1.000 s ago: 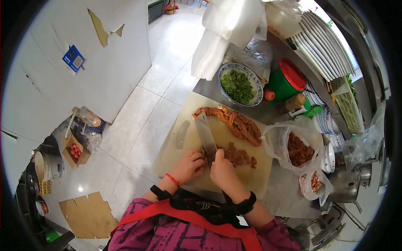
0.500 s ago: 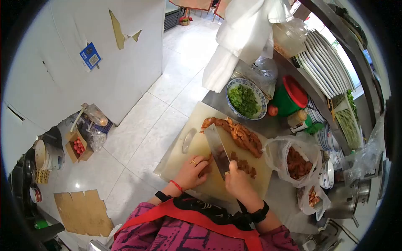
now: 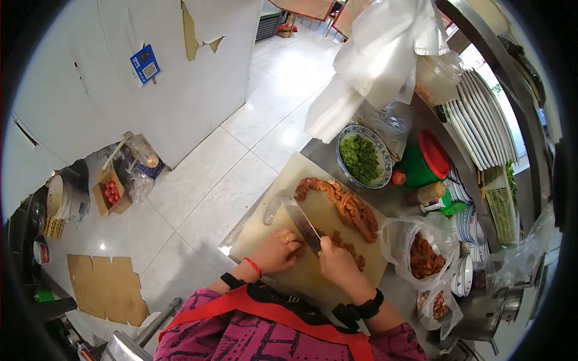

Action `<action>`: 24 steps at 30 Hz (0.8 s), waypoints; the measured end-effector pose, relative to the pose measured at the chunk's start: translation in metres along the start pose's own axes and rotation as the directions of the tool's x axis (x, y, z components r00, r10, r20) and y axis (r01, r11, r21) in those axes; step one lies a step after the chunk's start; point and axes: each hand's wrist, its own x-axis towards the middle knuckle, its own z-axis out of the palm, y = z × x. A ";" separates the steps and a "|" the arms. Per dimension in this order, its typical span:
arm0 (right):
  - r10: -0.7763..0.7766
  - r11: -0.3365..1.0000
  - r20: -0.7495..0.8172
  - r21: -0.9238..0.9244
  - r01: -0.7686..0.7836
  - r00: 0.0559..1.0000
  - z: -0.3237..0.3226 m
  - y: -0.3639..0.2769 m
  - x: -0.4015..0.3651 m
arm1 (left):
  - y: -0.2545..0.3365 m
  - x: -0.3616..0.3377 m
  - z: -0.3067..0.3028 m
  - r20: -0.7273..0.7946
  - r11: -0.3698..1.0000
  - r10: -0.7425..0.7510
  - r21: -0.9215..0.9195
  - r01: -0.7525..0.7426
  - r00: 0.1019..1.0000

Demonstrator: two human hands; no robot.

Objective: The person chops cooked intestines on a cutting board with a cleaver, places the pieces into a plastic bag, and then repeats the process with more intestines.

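My right hand (image 3: 338, 268) is wrapped round the handle of a cleaver (image 3: 301, 224), whose broad blade slants up and left over a pale cutting board (image 3: 250, 231). Left of the blade rests my left hand (image 3: 276, 251), fingers curled down onto the board; whatever is under the fingertips is hidden. A long, glossy brown piece of cooked meat (image 3: 349, 210) lies along the board's far side. Small cut pieces of the meat (image 3: 341, 245) lie just right of the blade, partly behind my right hand.
Beyond the board stands a patterned bowl (image 3: 386, 174) of chopped greens. A green tub with a red lid (image 3: 435, 155) is beside it. At the right, plastic bags (image 3: 394, 237) hold more brown meat, near stacked bowls (image 3: 462, 275). White bags (image 3: 376, 51) hang overhead.
The cleaver has shifted left and its blade slants more. My left hand's fingers are drawn back from the blade. The whole view has moved slightly.
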 end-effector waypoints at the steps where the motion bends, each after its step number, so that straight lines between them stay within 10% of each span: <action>1: 0.023 1.000 0.025 -0.022 -0.023 0.999 0.001 -0.001 0.000 | -0.001 0.000 0.000 0.005 1.000 0.001 -0.008 -0.001 1.000; 5: 0.081 0.996 0.089 0.016 -0.083 0.993 -0.001 -0.012 0.009 | 0.003 0.000 -0.005 0.068 0.999 -0.011 -0.051 0.015 0.998; 12: 0.073 0.979 -0.334 0.205 -0.003 0.940 0.007 -0.009 0.012 | 0.011 -0.002 -0.009 -0.094 0.999 0.003 -0.041 -0.007 0.996; 24: 0.225 0.942 -0.036 0.265 -0.208 0.974 -0.009 -0.030 -0.037 | 0.010 -0.016 -0.025 0.007 0.994 0.019 0.106 -0.019 1.000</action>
